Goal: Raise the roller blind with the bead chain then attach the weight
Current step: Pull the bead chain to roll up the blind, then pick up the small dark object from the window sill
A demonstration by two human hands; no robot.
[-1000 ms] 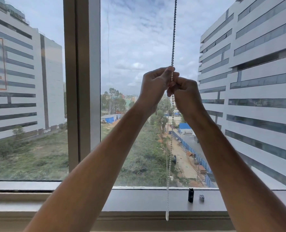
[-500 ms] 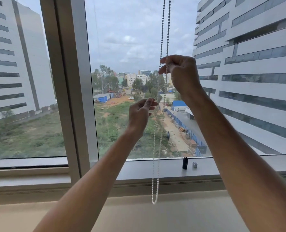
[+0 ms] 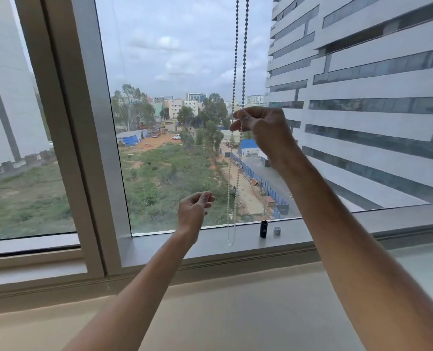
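The bead chain (image 3: 239, 59) hangs as a double strand in front of the window pane, its loop ending just above the sill. My right hand (image 3: 263, 130) pinches the chain at mid height with curled fingers. My left hand (image 3: 195, 209) is lower and to the left of the chain, apart from it, fingers loosely curled and holding nothing. A small black cylinder, the weight (image 3: 263, 228), stands on the window sill (image 3: 159, 243) right of the loop. A small clear piece (image 3: 277, 230) lies beside it. The blind itself is out of view above.
A thick vertical window frame post (image 3: 83, 148) stands left of the pane. The sill runs across below the glass, with a pale wall ledge (image 3: 235, 312) under it. Buildings and open ground show outside.
My left hand let go of the chain and dropped down to the left. My right hand keeps hold of the chain and has come down with it. The view tilted down.
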